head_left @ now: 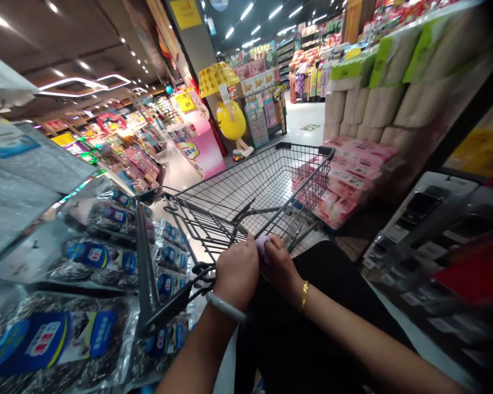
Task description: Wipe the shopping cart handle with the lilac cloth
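Note:
My left hand [237, 273], with a pale bangle on its wrist, is closed in front of my body. Close beside it, my right hand [280, 267] pinches a small, soft-looking light purple item [263, 247], whose kind I cannot make out. The left thumb lies near that item, but the left fingers are turned away, so anything inside them is hidden. Just beyond both hands stands a dark wire shopping cart [246, 175], tilted in the view. Its handle [145, 262] is to the left of my hands, and neither hand grips it.
Packs of steel-wool scrubbers [49, 339] hang at the left. To the right, pink packages [349, 169] are stacked below tall beige paper packs [378, 104]. Ahead stand a yellow egg-shaped figure [230, 120] and a pink display stand [205, 153]. Packaged goods hang at the lower right.

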A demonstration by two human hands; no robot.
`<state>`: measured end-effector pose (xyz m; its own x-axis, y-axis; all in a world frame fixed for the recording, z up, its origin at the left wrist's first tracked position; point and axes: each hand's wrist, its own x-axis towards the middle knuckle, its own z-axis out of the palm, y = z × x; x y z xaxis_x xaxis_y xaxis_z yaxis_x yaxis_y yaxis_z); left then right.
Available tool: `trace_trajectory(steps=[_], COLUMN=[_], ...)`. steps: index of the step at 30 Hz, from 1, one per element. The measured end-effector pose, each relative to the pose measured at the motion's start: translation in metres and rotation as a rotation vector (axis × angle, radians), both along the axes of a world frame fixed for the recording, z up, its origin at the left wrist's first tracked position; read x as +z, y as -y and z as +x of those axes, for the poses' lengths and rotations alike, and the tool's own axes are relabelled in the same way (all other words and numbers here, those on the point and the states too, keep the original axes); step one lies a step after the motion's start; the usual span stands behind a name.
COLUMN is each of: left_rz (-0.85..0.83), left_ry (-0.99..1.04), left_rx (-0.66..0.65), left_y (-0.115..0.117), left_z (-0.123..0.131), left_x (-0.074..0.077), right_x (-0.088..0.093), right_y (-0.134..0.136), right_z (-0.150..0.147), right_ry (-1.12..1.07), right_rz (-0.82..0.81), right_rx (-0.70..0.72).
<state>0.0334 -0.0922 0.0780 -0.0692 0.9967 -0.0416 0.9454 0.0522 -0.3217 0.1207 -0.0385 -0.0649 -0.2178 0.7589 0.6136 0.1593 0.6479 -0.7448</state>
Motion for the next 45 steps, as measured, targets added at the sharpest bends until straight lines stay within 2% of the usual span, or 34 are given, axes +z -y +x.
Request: trace_trajectory(steps=[4,7,10,14,16,18,20,22,24,26,28,29,31,33,35,37,39,41,43,45], left_rz=[0.072,0.089,0.089,0.113,0.104,0.053,-0.006,0.008,0.099,0.212,0.291,0.316,0.339,0.346,0.354,0.359,0.343,0.324,0.314,0.318], left_ry=[0.044,0.078,0.111,0.115,0.098,0.057,0.011,0.008,0.055,0.123,0.177,0.192,0.192,0.162,0.127,0.101,0.089,0.085,0.081,0.074], left_rx=[0.039,0.066,0.044,0.034,0.032,-0.022,-0.129,-0.227,-0.260,-0.224,-0.179,-0.166,-0.156,-0.142,-0.118,-0.091,-0.083,-0.088,-0.088,-0.080], left_y=[-0.013,-0.021,-0.027,-0.031,-0.033,-0.036,-0.042,-0.048,-0.054,-0.058,-0.060,-0.061,-0.060,-0.060,-0.059,-0.058,-0.057,-0.056,-0.056,-0.056], left_z=[0.004,0.005,0.005,0.004,0.004,0.005,0.006,0.009,0.011,0.011,0.010,0.009,0.008,0.007,0.008,0.010,0.011,0.012,0.012,0.011], left_x=[-0.017,-0.024,-0.028,-0.031,-0.028,-0.023,-0.020,-0.021,-0.028,-0.039,-0.048,-0.052,-0.055,-0.055,-0.054,-0.052,-0.051,-0.051,-0.051,-0.050], right_x=[-0.018,-0.013,-0.009,-0.031,-0.036,-0.030,-0.020,-0.019,-0.033,-0.053,-0.065,-0.064,-0.051,-0.032,-0.024,-0.032,-0.048,-0.057,-0.049,-0.030], right_y=[-0.009,-0.013,-0.019,-0.030,-0.033,-0.033,-0.033,-0.037,-0.043,-0.049,-0.052,-0.052,-0.051,-0.050,-0.052,-0.056,-0.060,-0.063,-0.062,-0.058], right_z=[0.005,0.007,0.007,0.008,0.009,0.009,0.008,0.006,0.006,0.008,0.014,0.016,0.020,0.022,0.022,0.022,0.022,0.024,0.027,0.029], right_ry=[-0.036,-0.077,-0.088,-0.057,-0.077,-0.113,-0.139,-0.150,-0.128,-0.075,-0.046,-0.054,-0.095,-0.129,-0.133,-0.114,-0.091,-0.091,-0.113,-0.138], right_rz=[-0.101,-0.092,-0.036,-0.136,-0.198,-0.187,-0.133,-0.087,-0.091,-0.178,-0.290,-0.318,-0.297,-0.208,-0.139,-0.147,-0.242,-0.338,-0.336,-0.231], right_rx=[-0.069,-0.070,-0.052,-0.104,-0.137,-0.114,-0.065,-0.067,-0.090,-0.131,-0.193,-0.218,-0.206,-0.120,-0.046,-0.050,-0.116,-0.201,-0.226,-0.173])
